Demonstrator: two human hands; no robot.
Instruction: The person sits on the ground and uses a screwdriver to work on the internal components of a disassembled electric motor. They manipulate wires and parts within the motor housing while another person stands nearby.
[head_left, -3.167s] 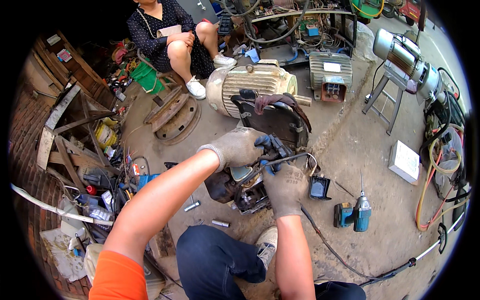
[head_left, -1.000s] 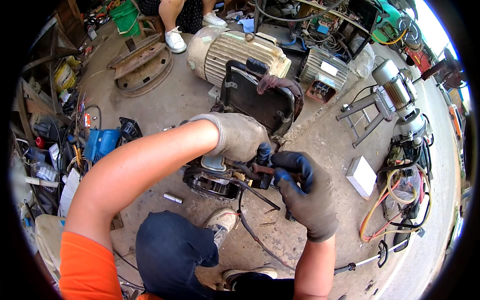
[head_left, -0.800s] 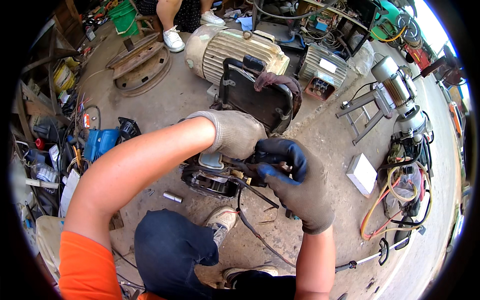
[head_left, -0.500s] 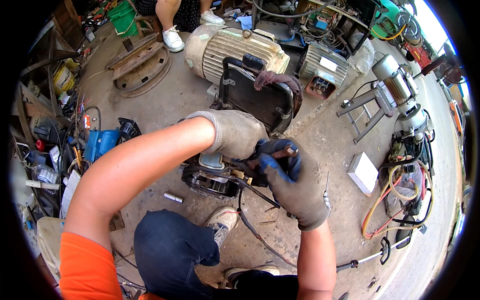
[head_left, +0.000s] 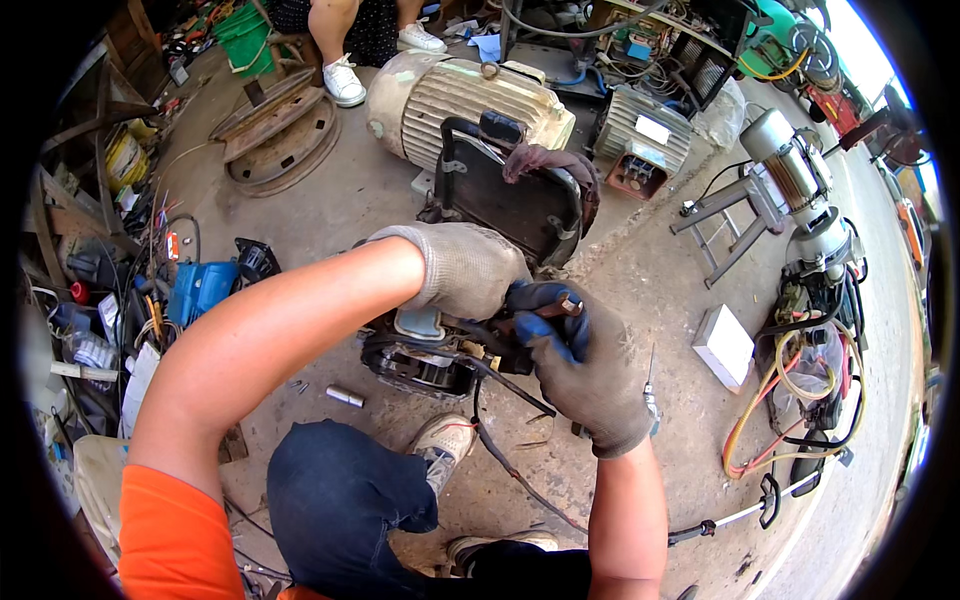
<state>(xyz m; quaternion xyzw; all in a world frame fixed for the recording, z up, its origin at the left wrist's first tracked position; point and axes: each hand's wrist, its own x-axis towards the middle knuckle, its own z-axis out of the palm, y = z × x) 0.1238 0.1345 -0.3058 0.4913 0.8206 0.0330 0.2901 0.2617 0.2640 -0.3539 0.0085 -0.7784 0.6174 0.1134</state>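
Note:
My right hand (head_left: pixel 590 370), in a grey work glove with blue fingers, is closed round a rusty reddish-brown tool handle (head_left: pixel 568 306). The rest of that tool is hidden by the gloves. From the left my left hand (head_left: pixel 470 268), gloved in grey, reaches over a small dark machine (head_left: pixel 420 366) with a round finned housing. Its fingers point down behind the glove's back and cannot be seen, so what they hold is unclear. Both gloves meet at the machine's right side. A black cable (head_left: pixel 490 440) runs from the machine across the floor.
Beyond the machine stand a black-framed seat-like part (head_left: pixel 510 200), a large ribbed motor (head_left: pixel 470 105) and a smaller motor (head_left: pixel 640 140). A metal socket (head_left: pixel 345 396) and a screwdriver (head_left: pixel 651 395) lie on the floor. A white box (head_left: pixel 724 346) is right. Another person's shoes (head_left: pixel 345 82) show at the back.
My right hand has shifted slightly left and the brown handle has turned a little, with less of it showing. My left hand has barely moved.

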